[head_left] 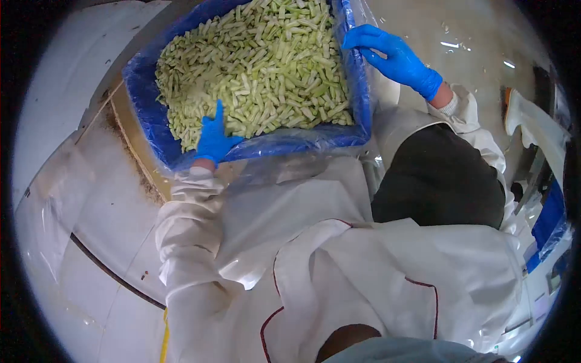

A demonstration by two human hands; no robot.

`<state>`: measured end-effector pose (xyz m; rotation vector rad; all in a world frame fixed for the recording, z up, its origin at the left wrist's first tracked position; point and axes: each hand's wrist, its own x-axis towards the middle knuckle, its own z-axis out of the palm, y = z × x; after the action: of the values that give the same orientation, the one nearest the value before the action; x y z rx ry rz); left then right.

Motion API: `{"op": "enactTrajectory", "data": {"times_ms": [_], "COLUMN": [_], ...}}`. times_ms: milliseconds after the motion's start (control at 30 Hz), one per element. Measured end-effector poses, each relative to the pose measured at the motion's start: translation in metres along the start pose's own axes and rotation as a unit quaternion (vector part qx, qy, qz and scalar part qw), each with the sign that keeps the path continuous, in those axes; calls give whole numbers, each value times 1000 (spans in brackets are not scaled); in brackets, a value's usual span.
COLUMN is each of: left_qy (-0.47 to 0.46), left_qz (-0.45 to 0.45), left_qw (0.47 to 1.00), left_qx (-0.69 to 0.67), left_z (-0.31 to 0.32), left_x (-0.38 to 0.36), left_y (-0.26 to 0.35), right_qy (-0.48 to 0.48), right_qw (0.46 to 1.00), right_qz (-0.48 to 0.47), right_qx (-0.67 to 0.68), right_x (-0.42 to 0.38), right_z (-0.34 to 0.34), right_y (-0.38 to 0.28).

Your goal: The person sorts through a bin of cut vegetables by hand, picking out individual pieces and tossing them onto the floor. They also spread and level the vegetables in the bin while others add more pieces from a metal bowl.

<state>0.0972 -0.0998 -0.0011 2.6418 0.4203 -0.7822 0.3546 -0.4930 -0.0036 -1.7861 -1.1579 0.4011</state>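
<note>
A large blue bin (364, 91) lined with clear plastic film is filled with short, pale green cut vegetable sticks (272, 66). My left hand (216, 139), in a blue glove, lies at the bin's near left side over the sticks. Its index finger points away from me and its thumb is spread to the right; the other fingers are hard to make out. At the right rim, my right hand (396, 57), also in a blue glove, reaches in from the side. Its fingertips touch the lined edge, with the thumb apart from the fingers.
A brownish board edge (142, 145) with crumbs along it runs under the bin's left side. White panels (91, 242) lie to the left. Wet floor (478, 36) with scattered bits is at upper right. A blue plastic-covered object (548, 224) stands at far right.
</note>
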Motion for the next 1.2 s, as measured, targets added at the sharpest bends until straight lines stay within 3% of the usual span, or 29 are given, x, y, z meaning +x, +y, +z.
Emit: {"op": "enactTrajectory", "data": {"times_ms": [67, 167, 300, 367, 467, 600, 633, 667, 733, 800, 867, 967, 1067, 1133, 1167, 1200], "left_qy": [22, 69, 77, 89, 25, 74, 85, 96, 155, -4, 27, 37, -47, -34, -27, 146], "left_qz": [-10, 115, 214, 287, 319, 243, 173, 103, 128, -114, -85, -172, -86, -126, -144, -106], "left_qw": [998, 989, 958, 944, 947, 955, 968, 975, 978, 972, 995, 981, 991, 990, 989, 983], "left_qx": [-52, -61, -177, -135, -25, 153, 163, 172, 47, 205, 40, -84, 91, 47, 26, 25], "left_z": [18, 9, 10, 24, 48, 17, 6, -4, -6, -32, 8, -6, 32, -15, -34, -31], "left_x": [8, 13, 17, 26, 31, 34, 32, 28, 26, -3, -3, -39, -52, -82, -94, -96], "left_y": [21, 82, 169, 195, 201, 139, 113, 82, -4, -27, -124, -58, -8, 48, 68, 75], "right_qy": [-3, 0, -12, -9, -12, -2, -6, -9, -4, 14, 36, 88, 121, 140, 159, 176], "right_qw": [1000, 999, 999, 999, 999, 999, 999, 999, 996, 984, 976, 958, 922, 937, 930, 917], "right_qz": [26, 31, 31, 36, 38, 38, 36, 34, 64, 132, 207, 274, 366, 318, 328, 337], "right_qx": [16, 20, -7, 1, 16, 26, 29, 32, 62, 118, 55, -12, -39, 32, -45, -120], "right_x": [0, 0, 1, -3, -2, -3, -4, -4, -9, -20, -33, -83, -144, -208, -235, -258], "right_z": [2, 2, 0, 0, 1, -1, -2, -4, -12, -27, -51, -79, -99, -118, -122, -124], "right_y": [-2, -1, -4, 0, 0, -2, -4, -5, -11, -17, -36, -53, -90, -99, -113, -131]}}
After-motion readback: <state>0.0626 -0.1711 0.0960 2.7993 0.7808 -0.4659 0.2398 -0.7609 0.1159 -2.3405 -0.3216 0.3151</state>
